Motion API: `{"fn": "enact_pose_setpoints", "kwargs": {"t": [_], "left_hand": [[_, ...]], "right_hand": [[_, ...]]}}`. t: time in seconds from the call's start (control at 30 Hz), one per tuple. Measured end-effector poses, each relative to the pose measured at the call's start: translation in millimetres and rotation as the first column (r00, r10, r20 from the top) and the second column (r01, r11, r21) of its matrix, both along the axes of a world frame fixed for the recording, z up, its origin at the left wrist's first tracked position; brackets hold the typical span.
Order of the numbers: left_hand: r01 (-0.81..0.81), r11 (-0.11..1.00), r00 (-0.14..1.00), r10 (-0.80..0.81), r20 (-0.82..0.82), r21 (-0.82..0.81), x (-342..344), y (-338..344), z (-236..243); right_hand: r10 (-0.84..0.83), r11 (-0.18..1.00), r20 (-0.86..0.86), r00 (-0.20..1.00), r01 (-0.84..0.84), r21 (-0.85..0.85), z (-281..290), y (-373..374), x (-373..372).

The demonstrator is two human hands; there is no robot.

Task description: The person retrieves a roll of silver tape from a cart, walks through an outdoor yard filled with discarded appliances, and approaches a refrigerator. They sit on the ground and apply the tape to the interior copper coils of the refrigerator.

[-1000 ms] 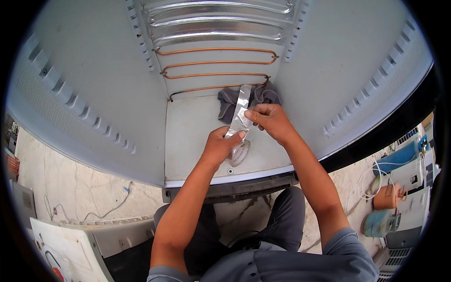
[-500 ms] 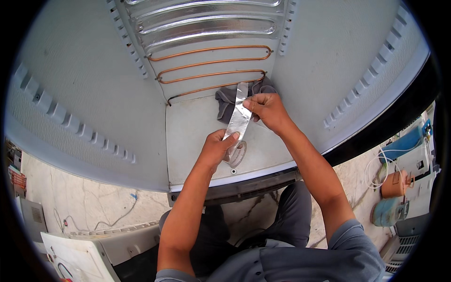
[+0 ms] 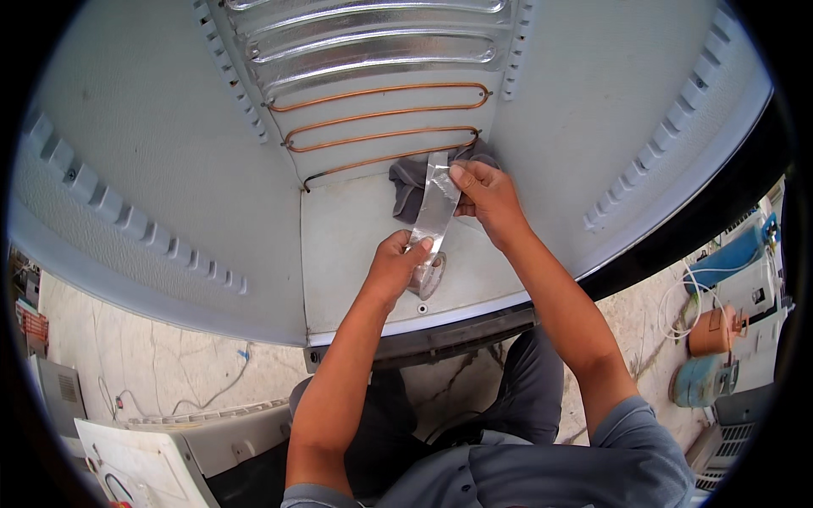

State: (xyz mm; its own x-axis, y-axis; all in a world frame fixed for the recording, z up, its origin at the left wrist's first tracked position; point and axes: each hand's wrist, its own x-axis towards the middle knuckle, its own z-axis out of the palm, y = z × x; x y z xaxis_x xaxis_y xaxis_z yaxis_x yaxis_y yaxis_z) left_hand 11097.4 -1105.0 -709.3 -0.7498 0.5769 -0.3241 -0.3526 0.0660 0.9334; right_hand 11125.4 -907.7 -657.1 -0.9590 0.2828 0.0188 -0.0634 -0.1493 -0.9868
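A strip of silver foil tape (image 3: pixel 435 206) stretches between my two hands, above the white floor of an opened refrigerator cabinet (image 3: pixel 347 245). My left hand (image 3: pixel 396 264) pinches its lower part, with the tape roll (image 3: pixel 431 278) hanging just below the fingers. Higher up, my right hand (image 3: pixel 484 193) grips the strip's right edge between thumb and fingers, close to its free end. Behind the strip lies a crumpled grey cloth (image 3: pixel 408 188). Bare copper tubing (image 3: pixel 381 113) runs in bends across the back wall, beneath foil-covered coils (image 3: pixel 373 52).
Ribbed shelf rails line both cabinet walls (image 3: pixel 152 169). A dark front sill (image 3: pixel 423 340) crosses before my knees. On the marble floor at right stand an orange gas cylinder (image 3: pixel 710 330), a teal one (image 3: pixel 696 383) and a coiled white hose. A white panel (image 3: pixel 140 461) lies at lower left.
My right hand has shifted slightly, its thumb now higher on the strip's edge. The strip has turned a little and looks flatter. My left hand has barely moved.
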Motion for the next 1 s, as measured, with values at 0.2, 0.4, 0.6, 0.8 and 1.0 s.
{"fn": "enact_pose_setpoints", "kwargs": {"t": [0.2,0.4,0.6,0.8,1.0], "left_hand": [[0.009,0.998,0.983,0.002,-0.182,0.061,-5.1,6.3,-12.0],[0.083,0.988,0.992,-0.069,-0.106,0.133,0.7,2.3,8.2],[0.115,0.987,0.991,-0.107,-0.08,0.111,-2.8,-3.9,5.3],[0.127,0.985,0.992,-0.125,-0.026,0.119,-4.6,-6.3,13.7],[0.157,0.976,0.988,-0.155,-0.021,0.15,-8.9,-13.9,14.5]], "right_hand": [[0.006,0.992,0.063,0.998,-0.014,0.126,-39.2,-18.5,15.7],[0.021,0.976,-0.023,1.0,-0.015,0.219,-17.5,-17.8,1.5],[-0.003,0.973,-0.084,0.997,0.022,0.228,39.2,-14.6,-9.0],[-0.045,0.93,-0.151,0.988,0.097,0.354,98.9,-0.9,-23.5],[-0.062,0.925,-0.303,0.951,0.169,0.34,136.8,12.9,-36.8]]}}
